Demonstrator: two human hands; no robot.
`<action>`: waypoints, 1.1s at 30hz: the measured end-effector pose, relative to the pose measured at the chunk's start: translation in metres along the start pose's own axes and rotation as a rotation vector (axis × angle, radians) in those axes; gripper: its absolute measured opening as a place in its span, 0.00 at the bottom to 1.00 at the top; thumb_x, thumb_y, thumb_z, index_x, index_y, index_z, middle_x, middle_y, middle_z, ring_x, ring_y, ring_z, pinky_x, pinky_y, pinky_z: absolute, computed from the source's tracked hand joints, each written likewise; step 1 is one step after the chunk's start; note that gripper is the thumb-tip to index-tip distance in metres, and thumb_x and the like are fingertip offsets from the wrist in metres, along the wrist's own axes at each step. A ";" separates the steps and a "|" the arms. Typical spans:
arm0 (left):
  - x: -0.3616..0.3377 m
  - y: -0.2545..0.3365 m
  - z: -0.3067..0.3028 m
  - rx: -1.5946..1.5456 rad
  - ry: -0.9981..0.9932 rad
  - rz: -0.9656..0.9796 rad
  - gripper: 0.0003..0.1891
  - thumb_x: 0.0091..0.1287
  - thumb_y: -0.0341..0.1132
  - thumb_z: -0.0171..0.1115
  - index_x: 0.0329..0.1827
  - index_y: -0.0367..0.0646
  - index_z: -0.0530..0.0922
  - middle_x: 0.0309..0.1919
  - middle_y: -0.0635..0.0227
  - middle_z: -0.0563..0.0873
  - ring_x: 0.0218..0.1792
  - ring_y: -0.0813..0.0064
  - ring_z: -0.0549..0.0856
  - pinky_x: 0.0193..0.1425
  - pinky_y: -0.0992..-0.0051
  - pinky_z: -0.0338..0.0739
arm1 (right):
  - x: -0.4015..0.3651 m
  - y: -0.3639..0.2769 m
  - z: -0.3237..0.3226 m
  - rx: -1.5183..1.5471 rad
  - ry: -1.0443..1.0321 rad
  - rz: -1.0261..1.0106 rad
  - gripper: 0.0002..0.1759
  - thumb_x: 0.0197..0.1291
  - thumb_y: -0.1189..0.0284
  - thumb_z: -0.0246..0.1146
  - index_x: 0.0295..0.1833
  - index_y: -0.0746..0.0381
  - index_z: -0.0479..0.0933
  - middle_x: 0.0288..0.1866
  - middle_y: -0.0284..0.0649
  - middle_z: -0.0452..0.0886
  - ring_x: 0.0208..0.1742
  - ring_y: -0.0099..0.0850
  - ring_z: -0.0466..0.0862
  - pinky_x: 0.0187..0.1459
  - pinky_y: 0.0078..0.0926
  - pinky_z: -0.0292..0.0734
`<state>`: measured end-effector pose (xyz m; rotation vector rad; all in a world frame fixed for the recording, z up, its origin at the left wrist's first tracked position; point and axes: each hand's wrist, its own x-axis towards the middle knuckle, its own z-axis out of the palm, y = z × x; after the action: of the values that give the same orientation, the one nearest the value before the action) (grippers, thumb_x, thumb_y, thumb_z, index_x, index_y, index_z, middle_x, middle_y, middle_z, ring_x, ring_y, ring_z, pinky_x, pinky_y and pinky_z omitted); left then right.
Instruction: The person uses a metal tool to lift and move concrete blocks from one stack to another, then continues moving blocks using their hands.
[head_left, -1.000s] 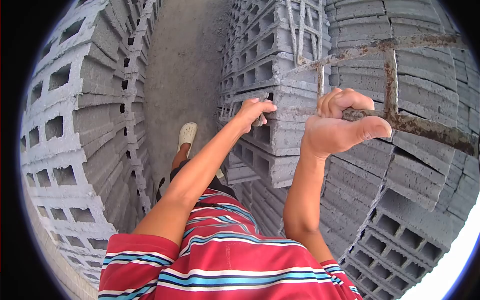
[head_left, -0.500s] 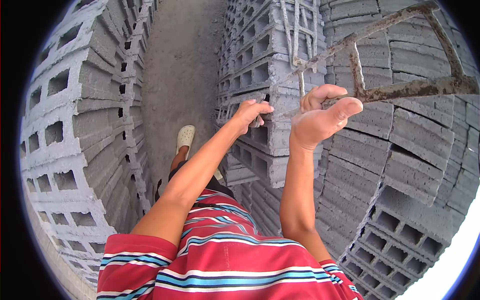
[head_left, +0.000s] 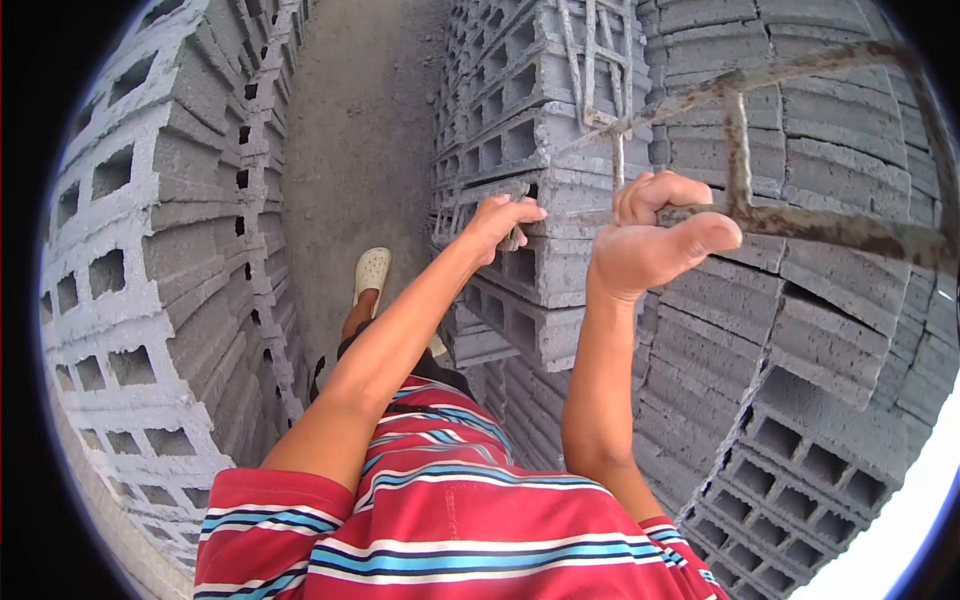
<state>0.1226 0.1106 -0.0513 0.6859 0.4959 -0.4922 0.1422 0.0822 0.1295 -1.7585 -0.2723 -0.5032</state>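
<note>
My right hand has its fingers curled round the lower bar of a rusty, ladder-like metal frame, with the thumb stretched along it. The frame reaches out to the right, its far end blurred, over stacked grey concrete blocks. To the left, my left hand is closed on a grey, cement-crusted bar, beside the corner of a stack of hollow blocks. A thin bar runs between the two hands. Cannot tell whether both hold one frame.
Another cement-crusted metal frame leans on the hollow-block stack ahead. Tall rows of hollow blocks line the left side. Between the rows runs a dirt path, where my foot in a cream clog stands.
My right hand has shifted slightly right, and the rusty frame's right end has swung downward in view. The left hand has barely moved.
</note>
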 end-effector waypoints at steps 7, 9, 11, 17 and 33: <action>-0.001 0.001 -0.005 0.000 0.011 0.047 0.18 0.49 0.35 0.66 0.42 0.35 0.77 0.29 0.68 0.80 0.17 0.80 0.73 0.26 0.80 0.68 | -0.006 -0.009 -0.004 0.147 0.000 0.031 0.40 0.62 0.38 0.33 0.20 0.64 0.64 0.13 0.29 0.60 0.15 0.17 0.56 0.19 0.17 0.44; 0.006 0.001 -0.006 0.015 0.023 0.046 0.18 0.49 0.35 0.66 0.41 0.34 0.77 0.29 0.68 0.80 0.17 0.80 0.73 0.27 0.80 0.69 | 0.012 -0.019 0.001 0.296 -0.042 -0.148 0.39 0.62 0.38 0.33 0.20 0.64 0.64 0.13 0.30 0.61 0.15 0.18 0.56 0.19 0.16 0.44; 0.001 -0.001 -0.002 -0.006 0.038 0.025 0.17 0.49 0.35 0.66 0.40 0.34 0.77 0.28 0.68 0.80 0.17 0.79 0.73 0.27 0.80 0.69 | 0.007 -0.010 -0.008 0.133 -0.089 -0.119 0.39 0.63 0.39 0.34 0.21 0.65 0.63 0.15 0.34 0.63 0.17 0.18 0.58 0.20 0.16 0.50; -0.003 0.003 -0.001 0.020 0.019 0.029 0.18 0.47 0.35 0.68 0.40 0.34 0.77 0.31 0.66 0.80 0.17 0.79 0.73 0.28 0.80 0.69 | -0.012 0.023 0.004 -0.044 0.014 0.119 0.39 0.58 0.33 0.32 0.22 0.60 0.60 0.11 0.29 0.53 0.12 0.17 0.52 0.16 0.16 0.43; -0.001 -0.001 -0.002 0.002 0.011 0.001 0.21 0.48 0.35 0.68 0.43 0.33 0.75 0.32 0.66 0.78 0.18 0.80 0.73 0.26 0.80 0.70 | 0.001 -0.010 -0.003 -0.035 -0.019 -0.101 0.38 0.58 0.33 0.33 0.22 0.59 0.56 0.13 0.30 0.56 0.14 0.19 0.52 0.16 0.16 0.44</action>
<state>0.1204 0.1119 -0.0527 0.6907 0.5059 -0.4883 0.1383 0.0817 0.1394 -1.7906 -0.3693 -0.5671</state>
